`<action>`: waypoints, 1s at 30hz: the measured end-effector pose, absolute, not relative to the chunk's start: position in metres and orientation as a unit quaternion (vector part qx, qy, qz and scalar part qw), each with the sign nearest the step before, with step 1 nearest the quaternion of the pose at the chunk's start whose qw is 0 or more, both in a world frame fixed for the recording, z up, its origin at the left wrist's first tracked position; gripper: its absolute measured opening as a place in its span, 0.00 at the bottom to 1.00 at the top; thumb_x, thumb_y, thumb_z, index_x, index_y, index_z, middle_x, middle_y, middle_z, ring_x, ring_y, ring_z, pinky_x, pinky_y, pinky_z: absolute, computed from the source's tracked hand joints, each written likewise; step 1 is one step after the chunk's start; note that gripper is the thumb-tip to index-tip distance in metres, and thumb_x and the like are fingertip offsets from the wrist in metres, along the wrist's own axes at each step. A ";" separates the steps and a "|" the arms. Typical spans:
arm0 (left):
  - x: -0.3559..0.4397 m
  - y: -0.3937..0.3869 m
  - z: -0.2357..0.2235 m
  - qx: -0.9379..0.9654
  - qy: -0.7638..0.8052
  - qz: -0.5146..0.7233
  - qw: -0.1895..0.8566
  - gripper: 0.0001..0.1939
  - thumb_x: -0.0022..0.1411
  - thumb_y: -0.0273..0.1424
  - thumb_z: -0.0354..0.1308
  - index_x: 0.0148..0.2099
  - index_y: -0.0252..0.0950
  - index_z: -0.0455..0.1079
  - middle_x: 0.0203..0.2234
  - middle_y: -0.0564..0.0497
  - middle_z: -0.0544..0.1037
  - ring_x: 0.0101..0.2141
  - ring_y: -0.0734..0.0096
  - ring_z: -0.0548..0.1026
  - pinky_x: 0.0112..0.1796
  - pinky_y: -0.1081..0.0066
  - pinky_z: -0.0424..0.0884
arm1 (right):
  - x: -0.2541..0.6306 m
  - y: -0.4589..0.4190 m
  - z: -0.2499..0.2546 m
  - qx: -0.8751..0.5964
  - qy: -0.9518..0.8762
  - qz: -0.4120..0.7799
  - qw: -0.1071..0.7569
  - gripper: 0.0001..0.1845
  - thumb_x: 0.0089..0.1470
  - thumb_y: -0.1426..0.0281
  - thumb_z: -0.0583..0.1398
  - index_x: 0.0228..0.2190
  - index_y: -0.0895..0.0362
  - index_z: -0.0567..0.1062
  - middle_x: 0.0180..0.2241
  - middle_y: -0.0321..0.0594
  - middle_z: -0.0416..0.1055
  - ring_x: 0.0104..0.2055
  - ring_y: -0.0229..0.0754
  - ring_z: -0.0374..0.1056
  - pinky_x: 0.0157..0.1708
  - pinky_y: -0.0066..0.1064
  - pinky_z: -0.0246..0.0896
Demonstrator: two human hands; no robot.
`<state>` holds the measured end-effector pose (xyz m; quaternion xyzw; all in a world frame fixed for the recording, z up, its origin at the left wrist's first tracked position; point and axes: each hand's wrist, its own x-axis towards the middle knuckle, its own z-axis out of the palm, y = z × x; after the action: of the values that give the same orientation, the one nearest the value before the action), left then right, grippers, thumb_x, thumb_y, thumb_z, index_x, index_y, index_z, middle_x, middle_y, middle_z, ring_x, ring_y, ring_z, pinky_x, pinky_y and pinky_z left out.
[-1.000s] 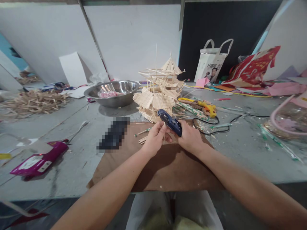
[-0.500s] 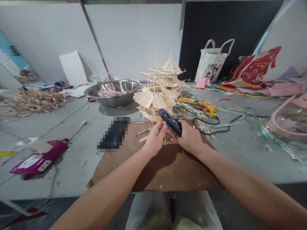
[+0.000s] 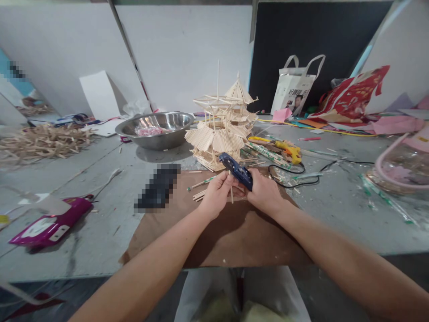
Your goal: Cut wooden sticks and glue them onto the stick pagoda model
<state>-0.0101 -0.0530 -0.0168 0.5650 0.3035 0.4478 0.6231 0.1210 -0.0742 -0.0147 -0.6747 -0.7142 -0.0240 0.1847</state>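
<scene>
- Little has been moved since the earlier frame: a slim, pale wooden stick is seen more fully below the fingers, slightly tilted, while both hands are kept almost in place.
- The stick appears pinched by the left hand; a dark-blue, elongated hand tool is gripped in the right hand. Both hands are held close together; whether they touch cannot be told.
- The tool is slanted across the fingertips, seemingly so that both pieces can be steadied close to each other.
- Just behind it, a pagoda-like model of pale wooden sticks is stood upright on the grey worktop.
- A brown, flat sheet is spread under the hands, perhaps as protection from scraps. Short loose sticks are laid there, probably for easy reach.
- In a wide, silver metal bowl, a pink-and-white wrapped bundle is held.
- The contents of a white, printed bag with handles and a crumpled red plastic bag are hidden.
</scene>
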 end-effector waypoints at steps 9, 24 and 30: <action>-0.010 -0.054 -0.014 0.550 0.317 0.438 0.637 0.12 0.50 0.39 0.51 0.29 0.34 0.59 0.21 0.54 0.71 0.19 0.77 0.70 0.23 0.74 0.69 | 0.122 -0.073 -0.012 -0.681 -0.716 -0.021 0.152 0.18 0.43 0.70 0.50 0.39 0.60 0.60 0.32 0.46 0.70 0.32 0.46 0.67 0.28 0.31 0.54; -0.010 -0.054 -0.015 0.549 0.340 0.415 0.641 0.12 0.50 0.39 0.50 0.28 0.34 0.58 0.20 0.56 0.69 0.19 0.76 0.71 0.23 0.73 0.69 | 0.126 -0.070 -0.009 -0.691 -0.710 -0.032 0.132 0.16 0.45 0.61 0.49 0.34 0.59 0.63 0.27 0.45 0.71 0.30 0.46 0.67 0.27 0.31 0.54; -0.010 -0.054 -0.014 0.548 0.342 0.407 0.646 0.13 0.50 0.39 0.50 0.27 0.34 0.57 0.19 0.56 0.69 0.19 0.76 0.71 0.24 0.72 0.70 | 0.127 -0.069 -0.007 -0.700 -0.704 -0.040 0.115 0.13 0.44 0.66 0.50 0.33 0.59 0.64 0.27 0.45 0.71 0.30 0.46 0.67 0.27 0.31 0.54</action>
<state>-0.0104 -0.0541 -0.0141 0.5480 0.3425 0.4069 0.6456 0.1273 -0.0688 -0.0067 -0.6997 -0.7039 -0.0405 0.1152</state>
